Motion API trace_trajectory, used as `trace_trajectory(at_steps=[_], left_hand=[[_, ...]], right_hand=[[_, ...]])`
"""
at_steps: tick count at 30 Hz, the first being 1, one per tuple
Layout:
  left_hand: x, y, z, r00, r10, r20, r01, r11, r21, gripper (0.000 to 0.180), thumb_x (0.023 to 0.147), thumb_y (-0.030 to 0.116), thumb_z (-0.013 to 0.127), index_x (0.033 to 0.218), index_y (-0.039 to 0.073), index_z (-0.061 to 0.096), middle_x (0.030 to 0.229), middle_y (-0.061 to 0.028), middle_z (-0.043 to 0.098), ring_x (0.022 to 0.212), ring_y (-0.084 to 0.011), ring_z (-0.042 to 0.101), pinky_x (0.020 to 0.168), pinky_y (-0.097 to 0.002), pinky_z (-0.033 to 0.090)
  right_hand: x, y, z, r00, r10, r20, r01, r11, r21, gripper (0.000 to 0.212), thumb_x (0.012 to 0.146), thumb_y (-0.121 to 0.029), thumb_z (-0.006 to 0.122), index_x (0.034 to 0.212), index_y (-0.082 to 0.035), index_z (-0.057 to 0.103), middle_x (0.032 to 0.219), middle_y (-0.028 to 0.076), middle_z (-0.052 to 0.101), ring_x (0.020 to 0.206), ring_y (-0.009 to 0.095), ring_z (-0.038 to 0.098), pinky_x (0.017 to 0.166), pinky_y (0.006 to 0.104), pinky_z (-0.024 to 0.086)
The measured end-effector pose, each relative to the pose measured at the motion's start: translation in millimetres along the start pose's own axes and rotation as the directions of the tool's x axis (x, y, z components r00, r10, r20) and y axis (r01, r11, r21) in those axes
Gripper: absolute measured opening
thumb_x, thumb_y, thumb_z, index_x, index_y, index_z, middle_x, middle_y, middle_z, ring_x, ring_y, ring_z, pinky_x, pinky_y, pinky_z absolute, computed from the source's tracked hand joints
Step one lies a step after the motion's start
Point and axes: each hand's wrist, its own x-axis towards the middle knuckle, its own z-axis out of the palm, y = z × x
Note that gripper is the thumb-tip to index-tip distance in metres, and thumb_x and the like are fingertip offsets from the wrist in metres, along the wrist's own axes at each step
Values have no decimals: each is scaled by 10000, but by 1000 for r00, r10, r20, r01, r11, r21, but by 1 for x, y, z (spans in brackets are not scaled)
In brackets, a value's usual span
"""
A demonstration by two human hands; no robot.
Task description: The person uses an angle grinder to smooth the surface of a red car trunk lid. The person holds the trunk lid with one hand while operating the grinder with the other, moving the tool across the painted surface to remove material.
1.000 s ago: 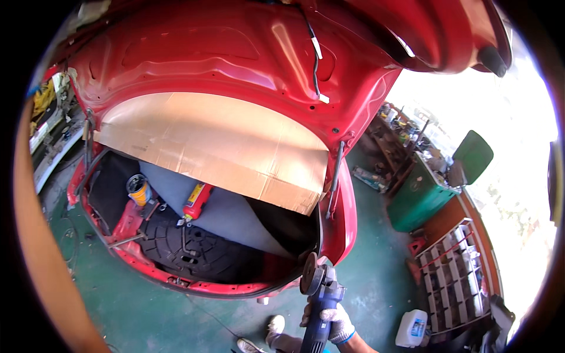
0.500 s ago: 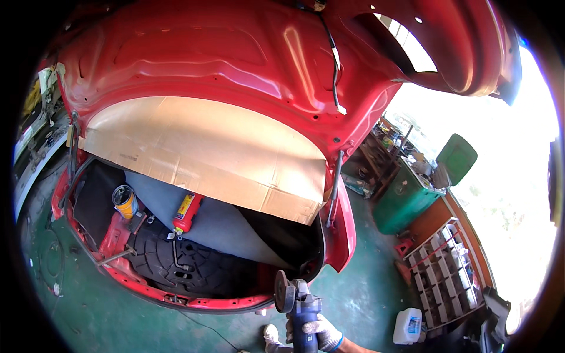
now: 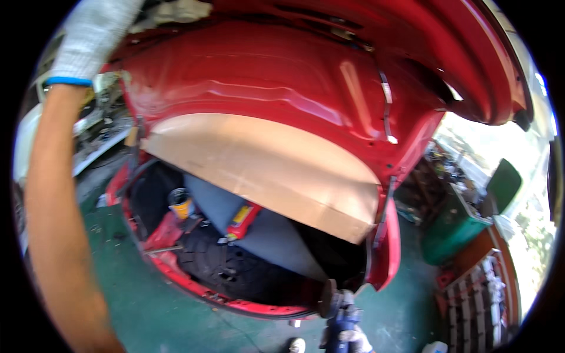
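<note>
In a white glove, my right hand point(image 3: 358, 340) grips a blue angle grinder point(image 3: 341, 328) at the lower edge of the view. The grinder's round disc point(image 3: 329, 299) is beside the rear sill of an open red car trunk point(image 3: 235, 305). My left hand point(image 3: 97, 41), in a white knit glove with a blue cuff, is raised at the upper left near the lifted red trunk lid point(image 3: 259, 65). Its fingers are blurred and run out at the top, so their pose and any contact are hidden. A cardboard sheet point(image 3: 265, 159) covers the trunk's far side.
Inside the trunk are a red fire extinguisher point(image 3: 242, 220), a yellow-and-black can point(image 3: 181, 203) and a grey panel point(image 3: 268, 250). To the right stand a green bin point(image 3: 450, 226) with its lid up and a compartmented rack point(image 3: 477, 297). A white jug point(image 3: 434, 347) shows at the lower edge.
My left arm has come into view, raised at the left. The view has shifted, so the car sits further right and lower. The grinder stays in my right hand.
</note>
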Motion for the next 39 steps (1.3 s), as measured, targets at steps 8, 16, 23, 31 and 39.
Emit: trace_trajectory(at_steps=[8,16,23,31,39], left_hand=[[-100,19,-69,845,-535,-17,528,838,-137,390,1105,224,638,1396,-35,663,1438,-193,673,1306,-270,649,1127,-397,489],[-198,207,-197,765,-574,292,586,432,-686,348,1034,333,632,1031,-12,680,987,-203,743,766,-301,711,767,-442,581],[-174,246,-199,753,-563,339,493,142,-858,342,1044,383,606,951,59,665,903,-122,693,695,-236,653,668,-400,510],[-148,287,-169,858,-453,242,119,-285,-951,366,1056,441,576,859,140,648,807,-30,637,615,-161,587,555,-352,428],[-138,333,-103,891,-360,-277,-454,-691,-563,400,1065,479,557,777,209,624,724,47,590,523,-94,513,445,-316,347]], right_hand=[[-21,3,2,995,-96,15,96,994,45,722,779,-202,854,1388,29,543,1071,196,705,920,369,733,827,508,654],[-17,7,5,996,-56,67,61,996,-67,738,776,-287,874,1373,13,560,1050,165,699,919,339,733,830,500,663],[-8,22,29,991,14,135,6,989,-147,743,780,-365,871,1332,44,587,1024,161,716,887,319,741,791,448,664],[8,31,47,965,162,206,-140,983,-121,729,753,-299,887,1329,29,584,1081,176,706,904,325,745,831,471,674],[41,31,46,947,197,254,-210,977,27,562,831,-225,830,1280,34,616,1034,175,721,898,332,750,797,451,663]])
